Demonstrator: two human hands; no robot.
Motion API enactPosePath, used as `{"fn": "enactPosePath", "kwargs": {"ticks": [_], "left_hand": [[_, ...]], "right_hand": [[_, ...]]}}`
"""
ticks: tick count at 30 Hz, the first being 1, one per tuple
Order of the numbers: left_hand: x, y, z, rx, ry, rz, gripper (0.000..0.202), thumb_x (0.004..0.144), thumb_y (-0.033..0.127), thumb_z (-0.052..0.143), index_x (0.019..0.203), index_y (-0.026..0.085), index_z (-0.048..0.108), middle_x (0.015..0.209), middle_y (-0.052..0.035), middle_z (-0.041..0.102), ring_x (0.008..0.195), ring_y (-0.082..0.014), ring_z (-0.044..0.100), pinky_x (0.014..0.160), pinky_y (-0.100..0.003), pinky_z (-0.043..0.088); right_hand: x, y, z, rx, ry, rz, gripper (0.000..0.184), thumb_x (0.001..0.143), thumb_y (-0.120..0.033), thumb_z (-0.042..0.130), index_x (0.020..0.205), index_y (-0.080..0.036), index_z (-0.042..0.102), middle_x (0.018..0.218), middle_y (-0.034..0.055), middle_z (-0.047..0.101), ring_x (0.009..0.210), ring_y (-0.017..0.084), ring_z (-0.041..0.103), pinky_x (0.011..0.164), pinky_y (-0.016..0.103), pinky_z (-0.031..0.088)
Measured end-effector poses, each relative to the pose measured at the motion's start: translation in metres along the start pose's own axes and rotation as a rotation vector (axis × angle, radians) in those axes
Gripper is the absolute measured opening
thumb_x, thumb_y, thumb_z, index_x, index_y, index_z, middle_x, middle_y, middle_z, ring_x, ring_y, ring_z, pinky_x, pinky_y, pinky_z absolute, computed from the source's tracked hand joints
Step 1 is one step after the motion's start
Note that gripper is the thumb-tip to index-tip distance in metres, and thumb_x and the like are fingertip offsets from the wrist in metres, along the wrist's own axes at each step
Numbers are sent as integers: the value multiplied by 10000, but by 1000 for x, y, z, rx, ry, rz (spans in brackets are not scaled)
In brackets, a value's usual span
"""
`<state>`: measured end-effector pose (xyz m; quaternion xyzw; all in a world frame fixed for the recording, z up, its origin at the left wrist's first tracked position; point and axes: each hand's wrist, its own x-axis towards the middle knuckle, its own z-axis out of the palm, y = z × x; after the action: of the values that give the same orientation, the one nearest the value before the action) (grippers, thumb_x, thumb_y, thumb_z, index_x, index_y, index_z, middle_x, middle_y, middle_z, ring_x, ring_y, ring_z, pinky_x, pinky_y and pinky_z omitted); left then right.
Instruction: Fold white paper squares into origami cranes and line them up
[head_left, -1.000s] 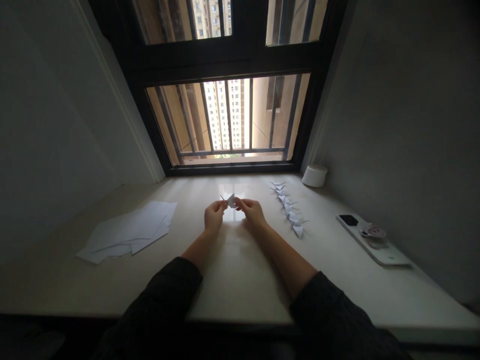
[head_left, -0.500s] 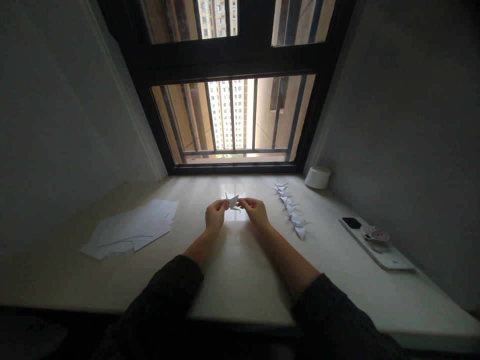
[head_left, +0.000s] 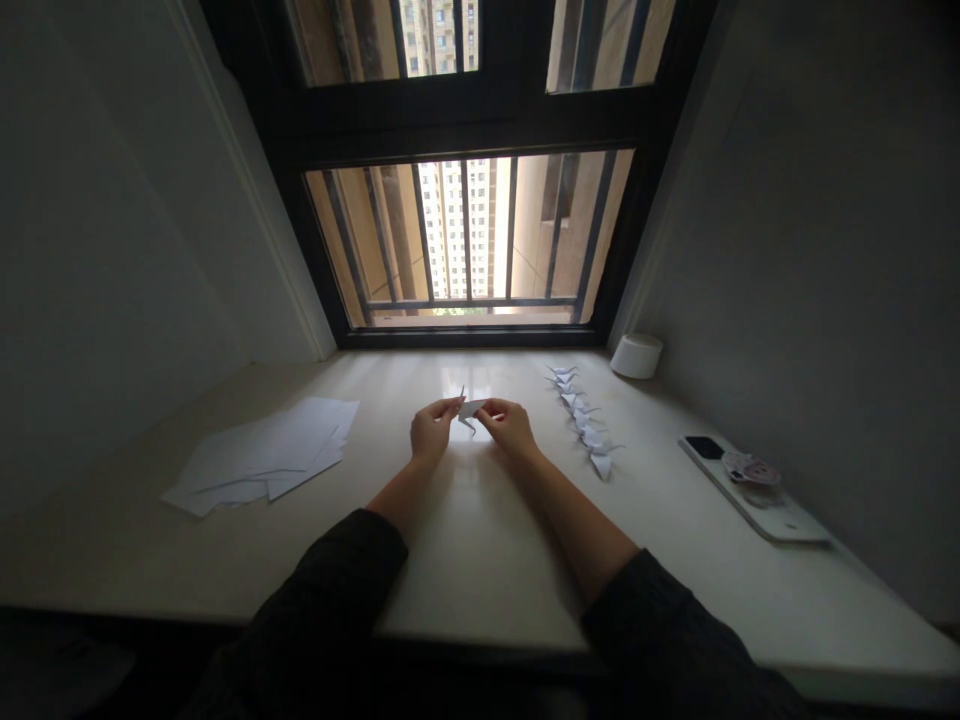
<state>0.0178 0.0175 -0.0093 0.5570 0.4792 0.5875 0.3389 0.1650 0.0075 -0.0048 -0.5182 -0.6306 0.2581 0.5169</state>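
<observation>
A small white paper crane [head_left: 470,409] is held between my two hands above the pale sill. My left hand [head_left: 430,428] pinches it from the left, near a thin point that sticks up. From the right, my right hand [head_left: 510,424] grips its other side between thumb and forefinger. Another thin folded point hangs down between the hands. To the right of my right hand stands a row of several finished-looking paper cranes [head_left: 579,412], lined up one behind another.
Loose white paper sheets [head_left: 262,455] lie overlapping on the left of the sill [head_left: 465,560]. At the right, a phone [head_left: 780,515] with a round decorated grip lies by the wall. A white rounded object [head_left: 637,356] stands in the back right corner, near the barred window [head_left: 469,240].
The crane has turned in my fingers: its body now lies flatter, and the lower point hangs more steeply. Both hands stay in nearly the same place.
</observation>
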Motion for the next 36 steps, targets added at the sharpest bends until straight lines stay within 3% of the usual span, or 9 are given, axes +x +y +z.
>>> {"fn": "enactPosePath", "kwargs": {"ticks": [4,8,13,16,22,30,36], "left_hand": [[-3,5,-1,56,57,-3,327,687,384,694,985,251,704,932,-68,712,855,-217,642,800,-325,450],[-11,12,2,108,-22,26,329,633,422,734,921,265,725,978,-74,706,935,-259,628,798,-342,457],[-18,18,6,95,-66,63,316,626,409,740,912,274,728,939,-57,716,910,-273,633,777,-354,467],[-17,19,6,76,-35,50,269,684,428,687,888,259,734,905,-50,723,899,-265,636,776,-346,466],[-15,20,8,49,59,-13,264,719,444,647,820,222,745,841,-62,727,867,-262,647,750,-327,464],[-22,25,8,364,-27,75,312,803,506,523,918,287,714,970,-20,711,865,-209,640,755,-302,463],[-23,27,8,489,28,102,330,798,549,498,828,249,633,792,-3,677,729,-163,613,619,-246,398]], "right_hand": [[-1,-3,-2,-42,86,22,225,753,-370,572,701,-203,713,682,21,700,628,160,615,620,252,449],[-5,-9,-6,-218,236,-81,186,763,-347,587,695,-212,694,717,33,686,688,178,600,670,278,440],[-10,-16,-5,-276,115,-241,144,783,-310,595,769,-229,714,775,43,684,784,194,587,740,298,435],[-9,-15,-2,-168,131,-203,183,795,-345,578,758,-224,711,782,41,686,764,181,591,733,293,445],[-3,-5,3,94,168,27,275,775,-414,549,749,-177,687,747,45,693,688,167,612,632,261,463],[-4,-3,7,107,174,55,333,752,-496,559,839,-216,718,782,35,712,665,170,611,612,266,448],[-7,-5,9,46,243,63,376,741,-542,560,733,-200,717,660,35,684,604,171,591,592,268,418]]}}
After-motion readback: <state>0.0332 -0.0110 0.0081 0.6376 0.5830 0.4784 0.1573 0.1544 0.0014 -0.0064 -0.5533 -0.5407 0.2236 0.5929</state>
